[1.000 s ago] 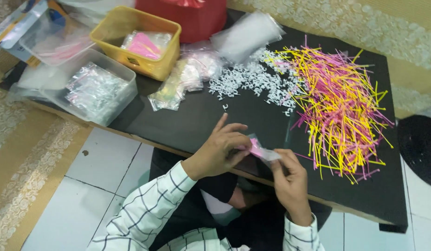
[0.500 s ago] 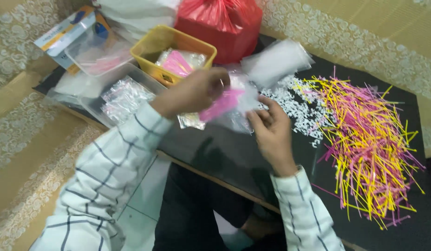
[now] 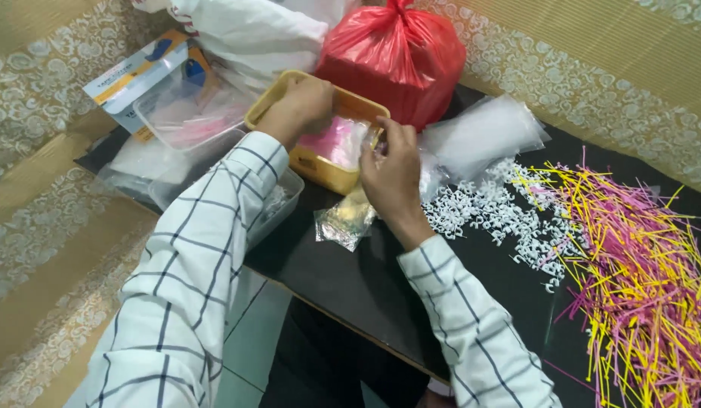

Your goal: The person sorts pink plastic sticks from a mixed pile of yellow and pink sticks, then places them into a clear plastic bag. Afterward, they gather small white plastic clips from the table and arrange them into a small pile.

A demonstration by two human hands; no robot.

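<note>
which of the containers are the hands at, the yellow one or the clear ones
The yellow tray: left hand rests on its rim, right hand beside it. The clear tubs lie further left.

Work surface: a low bench (image 3: 381, 302) with a black matte top and a thin wooden edge. Floor: pale grey-white tiles (image 3: 248, 340) with dark grout lines, visible beneath the bench's near edge. Surrounding covering: a tan patterned mat (image 3: 41, 227) with cream floral bands, extending along the left side and across the far side. Lighting: even, soft, without hard shadows.
</note>
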